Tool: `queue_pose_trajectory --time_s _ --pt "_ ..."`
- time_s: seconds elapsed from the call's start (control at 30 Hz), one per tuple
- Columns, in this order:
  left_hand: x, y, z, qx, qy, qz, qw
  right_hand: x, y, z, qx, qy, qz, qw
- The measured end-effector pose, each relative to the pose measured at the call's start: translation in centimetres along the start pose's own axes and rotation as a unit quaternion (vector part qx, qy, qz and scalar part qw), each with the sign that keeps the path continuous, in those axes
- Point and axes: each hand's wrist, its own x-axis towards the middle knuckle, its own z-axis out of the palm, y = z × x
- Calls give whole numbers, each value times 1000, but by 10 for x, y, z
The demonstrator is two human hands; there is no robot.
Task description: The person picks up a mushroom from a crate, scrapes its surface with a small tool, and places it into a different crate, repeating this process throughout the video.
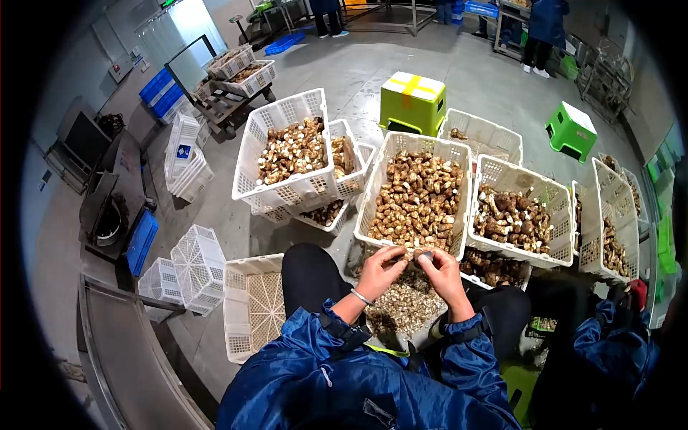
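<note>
A: Hands — where?
B: Ctr of frame. L hand (385,272) and R hand (444,278) angled in toward each other, thumbs + fingertips nearly meeting.

A: Grip state?
B: Both narrow, fingers bent in at the tips. Smth small and dark shows at the R fingertips; too small to ID. Can't tell if either hand is firmly closed on it.

A: Mushrooms rel. to grip?
B: Main heap of mushrooms (423,190) is just above the fingertips in frame, inside the middle crate (373,190). Hands sit at that crate's near rim; can't tell if they touch it.

A: Below the hands?
B: Scraps (405,304), pale + brown bits, btw the knees, directly under the fingertips in view.

A: Other stock?
B: Right of ctr: another crate (522,251) w/ longer-stemmed mushrooms, beside the middle one. Left of ctr: tilted-looking crate (247,161), part-full, on top of others.

A: Surroundings?
B: Green stool (412,107), yellow tape on its top, upper ctr, just behind the middle crate. 2nd stool (571,131) upper right. Co-worker's blue sleeve (616,351) lower right.

A: On the wrist?
B: Light bracelet (362,297), L side.
</note>
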Motion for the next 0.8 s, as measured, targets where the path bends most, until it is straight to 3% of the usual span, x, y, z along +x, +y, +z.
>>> queue_pose_trajectory --time_s 0.13,0.3,0.4,0.43,0.5,0.6,0.73,0.77,0.8 --pt "-3 -7 5 -105 36 -29 993 0 -6 2 -89 -2 -122 989" --pt "-6 -5 6 -127 30 -25 991 -1 -11 1 -27 14 -11 999" --pt "-7 4 6 -49 36 17 998 -5 -13 -3 -32 -7 7 999" --pt "-7 17 4 93 46 38 994 -3 -8 -2 -64 -4 -58 996" --pt "-7 20 2 208 70 129 967 1 2 1 -124 4 -185 975" --pt "-7 23 4 269 89 200 938 -5 -2 -5 -34 -11 39 999" --pt "-7 23 6 287 83 223 928 -4 -9 -2 -11 -28 -4 1000" --pt "-6 23 6 290 79 234 924 -3 -5 -3 -56 -34 -62 996" --pt "-6 23 6 294 74 244 921 -2 -2 -3 -45 -35 -42 997"
